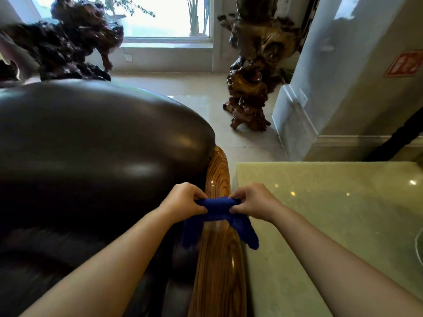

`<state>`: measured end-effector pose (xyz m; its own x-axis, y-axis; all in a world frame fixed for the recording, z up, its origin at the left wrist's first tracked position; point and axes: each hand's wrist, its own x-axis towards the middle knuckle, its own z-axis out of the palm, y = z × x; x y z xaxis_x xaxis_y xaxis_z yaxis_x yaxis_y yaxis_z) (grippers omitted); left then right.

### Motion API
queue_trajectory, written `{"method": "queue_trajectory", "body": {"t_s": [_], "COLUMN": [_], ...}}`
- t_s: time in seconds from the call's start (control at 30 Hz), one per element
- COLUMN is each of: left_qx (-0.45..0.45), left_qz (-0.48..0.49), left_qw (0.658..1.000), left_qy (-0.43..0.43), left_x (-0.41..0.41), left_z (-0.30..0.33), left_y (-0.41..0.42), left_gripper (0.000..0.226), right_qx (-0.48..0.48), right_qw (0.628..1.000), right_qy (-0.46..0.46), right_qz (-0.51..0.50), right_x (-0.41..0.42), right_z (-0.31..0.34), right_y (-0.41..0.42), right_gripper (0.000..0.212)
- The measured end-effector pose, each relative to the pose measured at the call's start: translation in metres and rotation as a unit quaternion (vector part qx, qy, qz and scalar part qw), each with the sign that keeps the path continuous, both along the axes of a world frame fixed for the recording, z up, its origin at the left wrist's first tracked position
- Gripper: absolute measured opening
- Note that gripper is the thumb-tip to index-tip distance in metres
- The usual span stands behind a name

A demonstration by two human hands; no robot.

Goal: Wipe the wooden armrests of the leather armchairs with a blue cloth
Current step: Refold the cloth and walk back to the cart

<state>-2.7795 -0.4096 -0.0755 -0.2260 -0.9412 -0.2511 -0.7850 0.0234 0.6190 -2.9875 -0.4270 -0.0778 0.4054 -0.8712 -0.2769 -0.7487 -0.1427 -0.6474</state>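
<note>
- Over the wooden armrest (217, 255), approx. mid-length: blue cloth (218, 208) stretched crosswise, loose ends hanging off both sides.
- Left hand (183, 200) pinching cloth end on armchair (91, 145) side of armrest; right hand (254, 201) pinching other end on marble table (332, 213) side. Both closed tight on fabric.
- Cloth prob. light, soft, limp; bunches easily. Best gripped at ends, kept taut, or wadded under one palm.
- Armrest glossy, hard, likely slick w/ varnish; expect easy glide, needs downward pressure.
</note>
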Motion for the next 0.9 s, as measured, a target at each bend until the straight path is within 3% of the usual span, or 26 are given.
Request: {"method": "queue_trajectory", "body": {"t_s": [0.37,0.53,0.9], "left_qx": [-0.059,-0.097,-0.160], "left_qz": [0.062,0.049,0.116], "left_qw": [0.996,0.994,0.980], "left_qy": [0.027,-0.011,-0.023], "left_x": [0.034,0.052,0.114], "left_z": [0.221,0.306,0.399], "left_y": [0.047,0.076,0.169], "left_gripper": [0.023,0.024,0.025], "right_qx": [-0.125,-0.171,-0.248], "right_qw": [0.990,0.981,0.952], "right_qy": [0.007,-0.007,-0.022], "right_qz": [0.066,0.093,0.180], "right_x": [0.021,0.040,0.115], "right_z": [0.231,0.310,0.409], "right_y": [0.030,0.049,0.106], "right_gripper": [0.029,0.025,0.025]}}
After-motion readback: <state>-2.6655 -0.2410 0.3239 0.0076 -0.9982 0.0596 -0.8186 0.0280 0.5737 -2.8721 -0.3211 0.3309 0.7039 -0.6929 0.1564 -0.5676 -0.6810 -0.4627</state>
